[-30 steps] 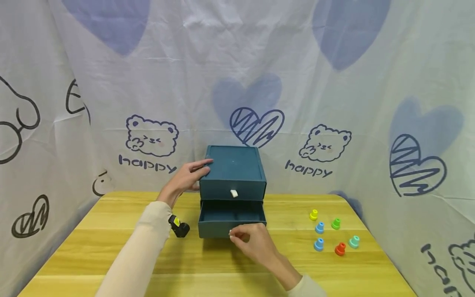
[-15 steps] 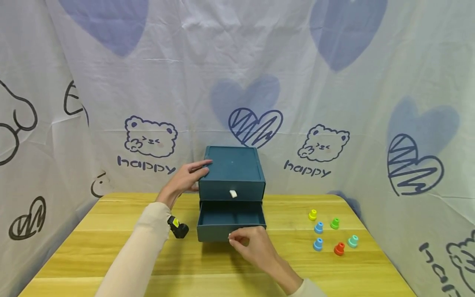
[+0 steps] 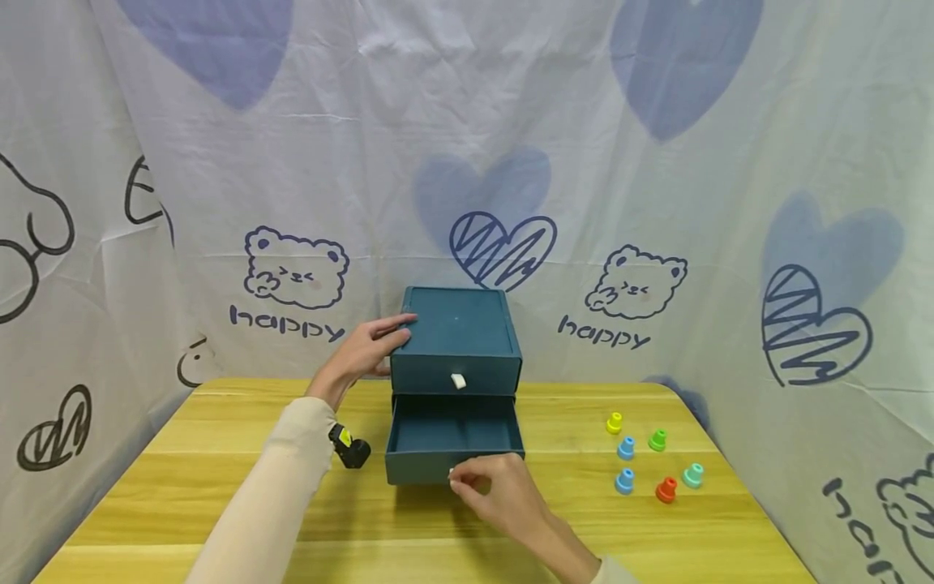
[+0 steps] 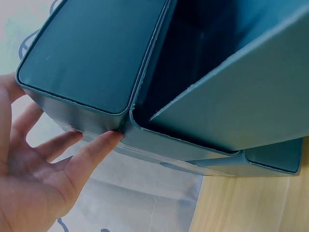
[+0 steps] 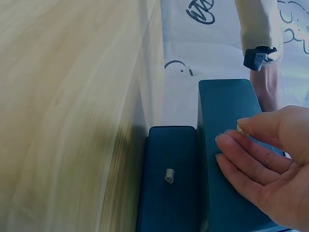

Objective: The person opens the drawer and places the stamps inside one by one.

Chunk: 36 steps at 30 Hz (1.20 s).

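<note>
A dark teal drawer cabinet stands at the back of the table. Its middle drawer is pulled out, and no contents show in the visible part of it. By its small white knob, my right hand pinches this drawer between thumb and fingertips. My left hand rests against the cabinet's upper left corner, some fingertips on top and others on the side, fingers fairly straight. The top drawer is closed. Below the middle one, the bottom drawer is closed too, hidden in the head view.
Several small stepped plastic pegs stand on the table's right: yellow, green, red, teal and two blue. A patterned white cloth hangs behind the wooden table.
My right hand has drawn the middle drawer further out toward me, so more of its inside shows. The left hand stays on the cabinet.
</note>
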### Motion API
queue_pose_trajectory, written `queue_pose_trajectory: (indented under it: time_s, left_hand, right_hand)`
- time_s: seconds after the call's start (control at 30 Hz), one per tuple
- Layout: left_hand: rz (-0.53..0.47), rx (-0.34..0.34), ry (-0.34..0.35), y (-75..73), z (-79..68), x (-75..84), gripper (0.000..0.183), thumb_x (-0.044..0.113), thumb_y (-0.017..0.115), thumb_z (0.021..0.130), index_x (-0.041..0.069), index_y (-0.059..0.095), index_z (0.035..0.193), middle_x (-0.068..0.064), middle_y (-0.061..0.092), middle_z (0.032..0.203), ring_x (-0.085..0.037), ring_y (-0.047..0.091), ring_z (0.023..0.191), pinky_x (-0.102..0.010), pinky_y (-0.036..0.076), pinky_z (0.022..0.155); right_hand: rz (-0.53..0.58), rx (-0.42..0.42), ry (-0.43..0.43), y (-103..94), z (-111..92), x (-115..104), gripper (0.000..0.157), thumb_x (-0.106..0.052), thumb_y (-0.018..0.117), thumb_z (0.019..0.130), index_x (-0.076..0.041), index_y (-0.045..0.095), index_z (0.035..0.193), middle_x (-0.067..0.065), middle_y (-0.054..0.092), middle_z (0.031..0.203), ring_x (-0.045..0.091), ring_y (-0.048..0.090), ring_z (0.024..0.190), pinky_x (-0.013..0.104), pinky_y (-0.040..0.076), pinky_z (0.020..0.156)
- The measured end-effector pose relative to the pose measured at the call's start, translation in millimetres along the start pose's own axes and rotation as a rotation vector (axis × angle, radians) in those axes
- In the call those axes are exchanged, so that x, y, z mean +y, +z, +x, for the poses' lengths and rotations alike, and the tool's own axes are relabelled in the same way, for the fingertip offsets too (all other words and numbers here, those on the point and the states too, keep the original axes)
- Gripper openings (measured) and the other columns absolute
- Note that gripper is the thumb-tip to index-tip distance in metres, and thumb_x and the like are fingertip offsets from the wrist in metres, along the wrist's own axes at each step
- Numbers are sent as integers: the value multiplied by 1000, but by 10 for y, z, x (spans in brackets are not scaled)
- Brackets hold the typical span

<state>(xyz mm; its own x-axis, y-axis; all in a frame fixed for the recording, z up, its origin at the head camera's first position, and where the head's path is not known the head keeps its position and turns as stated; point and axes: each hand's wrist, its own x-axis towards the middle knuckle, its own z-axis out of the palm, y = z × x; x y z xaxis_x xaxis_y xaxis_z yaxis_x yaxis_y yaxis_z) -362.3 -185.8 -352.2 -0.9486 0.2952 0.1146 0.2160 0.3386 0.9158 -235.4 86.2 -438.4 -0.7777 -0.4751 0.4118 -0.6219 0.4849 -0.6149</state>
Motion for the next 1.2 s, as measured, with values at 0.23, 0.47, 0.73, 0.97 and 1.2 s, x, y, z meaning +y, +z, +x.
queue_pose_trajectory:
  time_s: [0.23,0.47,0.73,0.97,1.2]
  left_hand:
    - [9,3,2,4,5,9,55,40,52,108,23,43,159,-20,34,167,-26,58,116,-54,56,102]
    - [14,-1,10,-4,5,-7,56,41,52,108,23,41,160,-21,31,167,-32,54,122,-55,55,103]
    - [7,-5,6,0,5,-10,56,39,52,108,22,41,160,-20,28,169,-37,45,140,-57,54,105]
    - [10,-4,15,10,6,-11,56,38,52,108,20,41,160,-21,28,169,-37,45,139,-58,54,105]
    - [9,-4,11,8,13,-17,55,39,52,108,21,42,160,-20,28,169,-37,44,139,-59,53,106]
  right_hand:
    - [0,-22,6,-24,-54,-39,7,-9,78,92,-7,83,96,3,81,90,-2,69,74,17,60,71]
    - [15,-23,-19,-19,-119,-58,6,-6,77,91,-6,82,95,4,81,89,-5,68,73,13,58,70]
    - [37,-25,-43,-14,-174,-83,7,-4,77,90,-5,82,95,5,81,89,-5,68,73,13,57,68]
    - [52,-36,-51,-18,-227,-118,8,-8,76,93,-5,82,96,5,81,90,-3,69,73,17,60,68]
    - [39,-48,-52,-30,-272,-181,7,-8,77,92,-6,82,96,4,81,89,-5,69,74,12,57,68]
